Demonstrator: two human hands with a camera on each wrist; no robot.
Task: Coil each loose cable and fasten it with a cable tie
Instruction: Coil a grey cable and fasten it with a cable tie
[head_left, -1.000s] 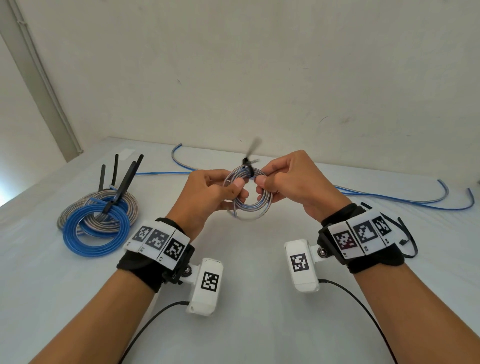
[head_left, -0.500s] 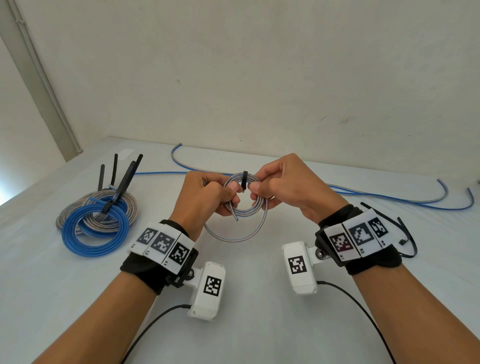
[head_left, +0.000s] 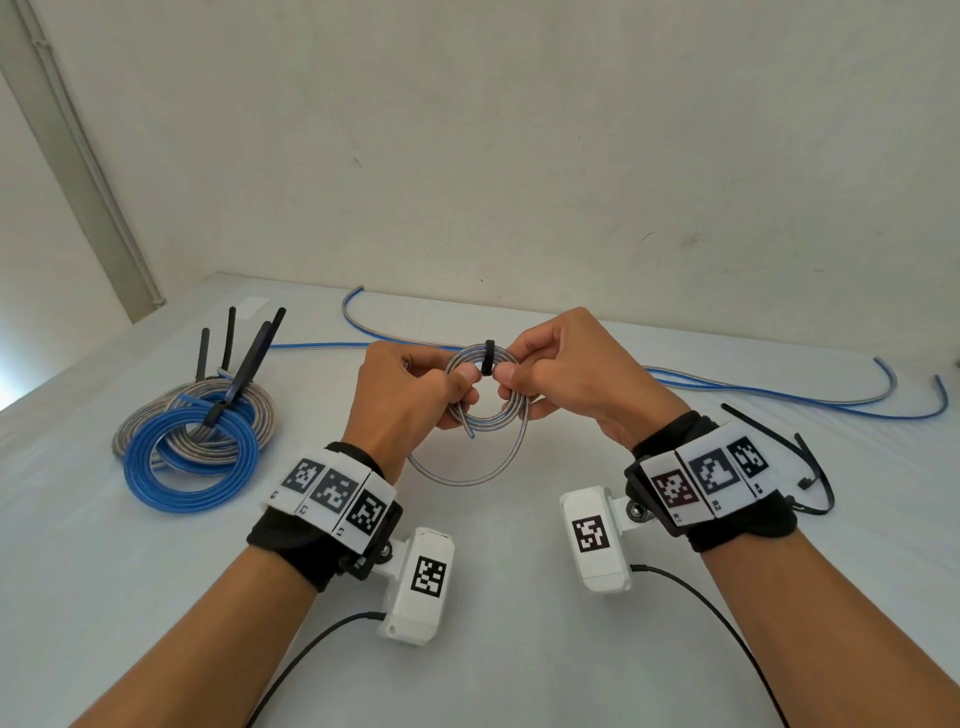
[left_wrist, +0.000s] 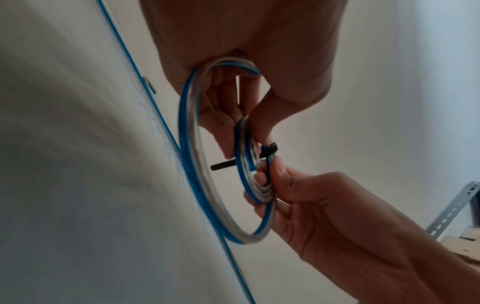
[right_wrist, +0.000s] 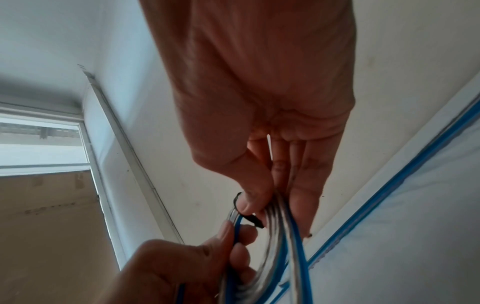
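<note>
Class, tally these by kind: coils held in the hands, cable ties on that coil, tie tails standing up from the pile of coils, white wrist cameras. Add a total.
Held cable coil: 1
Cable tie on it: 1
Upright tie tails: 4
White wrist cameras: 2
Total: 8

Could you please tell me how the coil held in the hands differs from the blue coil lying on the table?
The held coil is up off the table, gripped by both hands; the blue coil lies flat. The held coil's lowest loop sags loose; the blue coil's loops sit together. Both carry a black cable tie.
</note>
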